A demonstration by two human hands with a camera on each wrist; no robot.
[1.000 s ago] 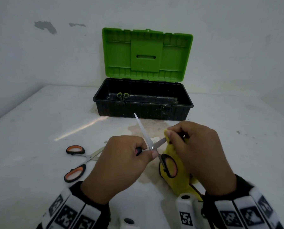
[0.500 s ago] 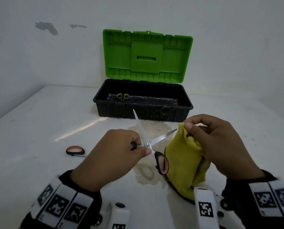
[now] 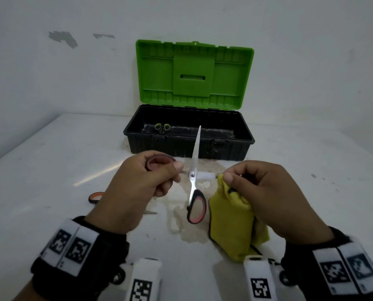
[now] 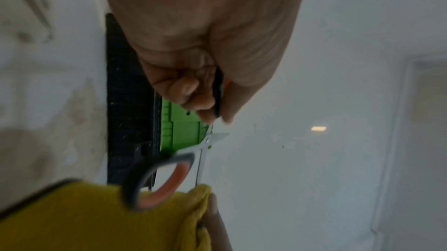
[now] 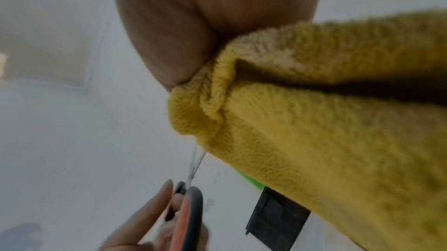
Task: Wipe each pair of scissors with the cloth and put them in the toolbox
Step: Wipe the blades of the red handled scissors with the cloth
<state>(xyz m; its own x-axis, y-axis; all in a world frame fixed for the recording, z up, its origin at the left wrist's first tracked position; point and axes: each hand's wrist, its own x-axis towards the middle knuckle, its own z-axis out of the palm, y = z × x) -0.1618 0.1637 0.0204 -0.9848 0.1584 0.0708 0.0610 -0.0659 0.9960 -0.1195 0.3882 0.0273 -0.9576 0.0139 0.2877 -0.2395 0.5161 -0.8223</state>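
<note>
My left hand (image 3: pixel 170 172) grips one black-and-orange handle loop of a pair of scissors (image 3: pixel 192 177) held spread wide above the table. One blade points up toward the toolbox (image 3: pixel 190 146). The other handle (image 3: pixel 196 208) hangs down. My right hand (image 3: pixel 231 179) pinches the yellow cloth (image 3: pixel 231 220) around the tip of the second blade, which is hidden in the folds. In the left wrist view the fingers (image 4: pixel 193 90) curl around the handle above the cloth (image 4: pixel 96 217). The right wrist view shows the cloth (image 5: pixel 314 130) bunched over the thin blades (image 5: pixel 196 165).
The black toolbox stands open at the back, its green lid (image 3: pixel 194 72) upright against the wall. Green-handled scissors (image 3: pixel 162 127) lie inside it. Another orange-handled pair (image 3: pixel 95 197) lies on the white table behind my left hand. A stain marks the table (image 3: pixel 192 235).
The cloth slid outward along the blade from near the pivot to its tip. My left hand rose and turned the scissors, which opened wider with one blade now pointing upward.
</note>
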